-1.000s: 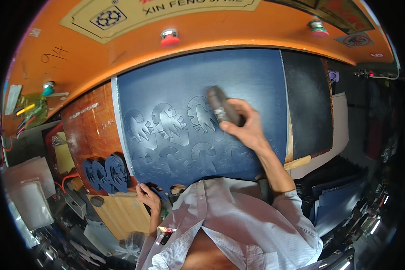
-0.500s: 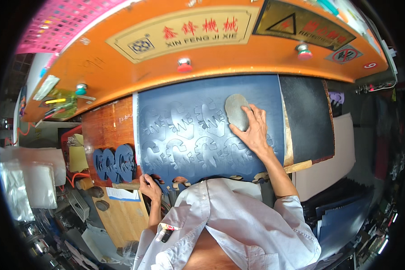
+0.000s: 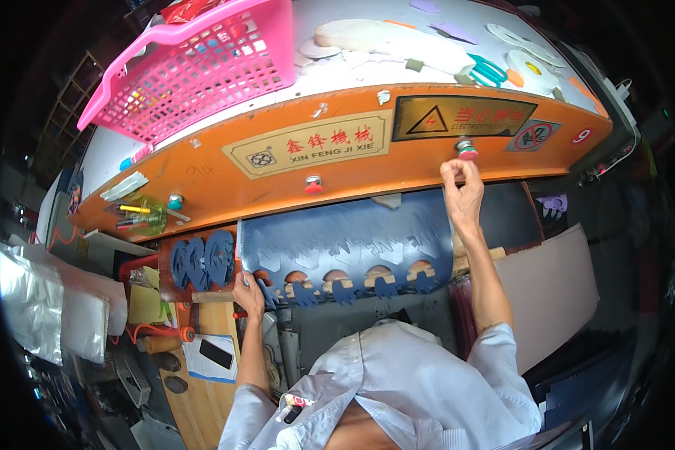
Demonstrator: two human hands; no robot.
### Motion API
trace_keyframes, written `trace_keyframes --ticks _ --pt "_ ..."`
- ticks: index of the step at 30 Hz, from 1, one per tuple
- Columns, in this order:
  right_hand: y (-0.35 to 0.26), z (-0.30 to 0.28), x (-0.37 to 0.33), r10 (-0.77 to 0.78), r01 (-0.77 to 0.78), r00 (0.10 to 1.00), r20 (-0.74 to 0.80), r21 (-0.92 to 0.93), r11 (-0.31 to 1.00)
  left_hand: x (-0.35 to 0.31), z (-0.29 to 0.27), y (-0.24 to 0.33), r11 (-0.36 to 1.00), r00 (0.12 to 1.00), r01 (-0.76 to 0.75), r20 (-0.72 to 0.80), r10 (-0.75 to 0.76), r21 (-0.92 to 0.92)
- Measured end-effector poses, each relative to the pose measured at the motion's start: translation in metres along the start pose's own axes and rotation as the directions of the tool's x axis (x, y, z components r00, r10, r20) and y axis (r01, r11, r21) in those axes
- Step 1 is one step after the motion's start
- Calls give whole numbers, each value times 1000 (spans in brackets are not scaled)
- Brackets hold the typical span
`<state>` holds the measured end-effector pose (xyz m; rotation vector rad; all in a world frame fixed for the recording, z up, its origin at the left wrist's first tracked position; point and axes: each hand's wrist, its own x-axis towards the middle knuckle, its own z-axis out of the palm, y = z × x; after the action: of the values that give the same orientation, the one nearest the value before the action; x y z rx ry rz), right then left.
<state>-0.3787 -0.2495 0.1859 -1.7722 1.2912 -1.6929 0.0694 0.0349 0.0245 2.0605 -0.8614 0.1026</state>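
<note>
A dark blue sheet [image 3: 322, 232] lies on the machine bed, marked with cut outlines and scalloped along its near edge. At its near left corner, my left hand [image 3: 248, 295] is closed on the sheet's edge, its fingers partly hidden. My right hand [image 3: 463, 195] is raised to the orange machine beam [image 3: 277, 191], fingers curled with nothing visible in them. Its fingertips are just under a red push button [image 3: 467, 154]; whether they touch it I cannot tell. The grey rounded plate [image 3: 388, 200] lies on the sheet, mostly hidden under the beam.
Stacked blue cut pieces [image 3: 202, 260] sit left of the sheet. On top of the beam are a pink basket [image 3: 195, 71], teal scissors [image 3: 487, 71] and scraps. Another red button [image 3: 313, 184] is mid-beam. A phone [image 3: 216, 354] lies on papers at lower left.
My right hand has left the grey plate and moved up and right to the red button. The view has tilted up, and the beam now covers most of the plate. My left hand stays at the sheet's corner.
</note>
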Motion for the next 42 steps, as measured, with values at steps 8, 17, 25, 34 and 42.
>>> trace_keyframes --ticks 8,17,25,34,42 --pt "72 -56 -93 209 -166 976 63 -409 897 50 21 6 994 996 22 91 -13 -106" --pt "95 -48 -139 198 -144 979 53 -512 847 54 24 -9 987 991 55 130 -35 -154" --pt "102 -49 -155 167 -66 978 126 -572 818 44 9 -16 994 988 -88 123 96 -68" --pt "53 -78 -192 292 -227 957 -5 -642 733 -52 -28 -31 999 998 48 43 -48 -13" --pt "8 50 -174 217 50 831 513 -458 887 -132 -77 -26 901 946 321 149 -289 -290"
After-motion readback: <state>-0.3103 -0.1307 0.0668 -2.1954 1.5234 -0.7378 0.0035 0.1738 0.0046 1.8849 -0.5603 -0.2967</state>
